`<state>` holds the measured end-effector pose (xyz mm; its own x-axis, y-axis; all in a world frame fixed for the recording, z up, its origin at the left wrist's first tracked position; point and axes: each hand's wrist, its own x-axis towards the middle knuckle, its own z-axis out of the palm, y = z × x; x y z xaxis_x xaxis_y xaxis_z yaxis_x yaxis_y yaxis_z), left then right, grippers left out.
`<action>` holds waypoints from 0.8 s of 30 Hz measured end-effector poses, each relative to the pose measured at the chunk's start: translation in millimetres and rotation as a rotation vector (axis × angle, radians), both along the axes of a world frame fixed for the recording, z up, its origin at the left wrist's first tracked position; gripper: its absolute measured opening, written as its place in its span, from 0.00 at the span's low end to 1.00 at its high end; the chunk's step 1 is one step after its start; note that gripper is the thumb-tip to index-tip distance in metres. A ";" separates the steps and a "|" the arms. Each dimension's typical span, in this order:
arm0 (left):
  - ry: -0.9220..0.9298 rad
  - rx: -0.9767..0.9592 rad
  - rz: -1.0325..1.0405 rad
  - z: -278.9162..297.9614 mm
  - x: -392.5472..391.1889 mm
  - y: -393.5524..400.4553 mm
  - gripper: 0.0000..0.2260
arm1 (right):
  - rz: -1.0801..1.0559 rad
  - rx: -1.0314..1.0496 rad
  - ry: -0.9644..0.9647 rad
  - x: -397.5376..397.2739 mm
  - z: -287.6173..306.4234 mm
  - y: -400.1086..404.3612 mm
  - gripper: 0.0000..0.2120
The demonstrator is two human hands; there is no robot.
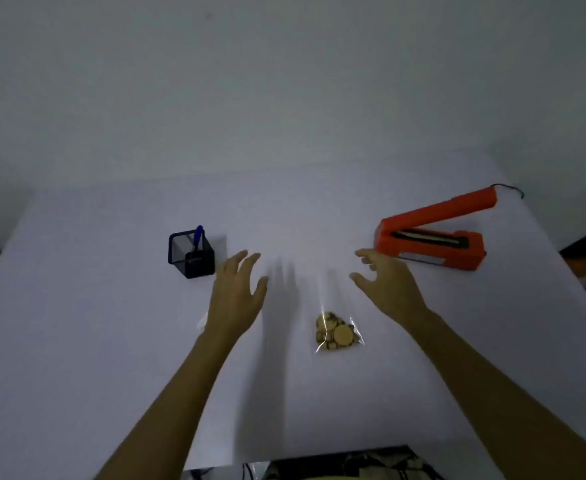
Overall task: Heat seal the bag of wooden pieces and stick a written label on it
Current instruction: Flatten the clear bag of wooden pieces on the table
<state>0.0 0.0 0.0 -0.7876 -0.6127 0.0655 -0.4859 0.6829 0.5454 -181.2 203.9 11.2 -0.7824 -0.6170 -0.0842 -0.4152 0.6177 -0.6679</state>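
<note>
My left hand [237, 299] hides part of a small white scrap [202, 323] on the white table [77, 341]. The clear plastic bag's [333, 306] upper outline nearly vanishes. My forearms run off the bottom edge.

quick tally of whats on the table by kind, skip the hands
heat sealer, orange, arm raised: 1
bag of wooden pieces, clear: 1
pen holder, black mesh: 1
pen, blue, standing in the holder: 1
total: 4
</note>
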 end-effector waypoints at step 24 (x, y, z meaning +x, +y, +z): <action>-0.272 0.020 -0.216 -112.8 -35.6 84.2 0.24 | 0.357 0.174 -0.015 5.6 -121.3 18.1 0.17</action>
<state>-35.6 84.2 -112.8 -0.8863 -0.4286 -0.1752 -0.4605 0.7763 0.4305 -175.6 222.0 -110.1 -0.5191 -0.8255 -0.2215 -0.6150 0.5407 -0.5740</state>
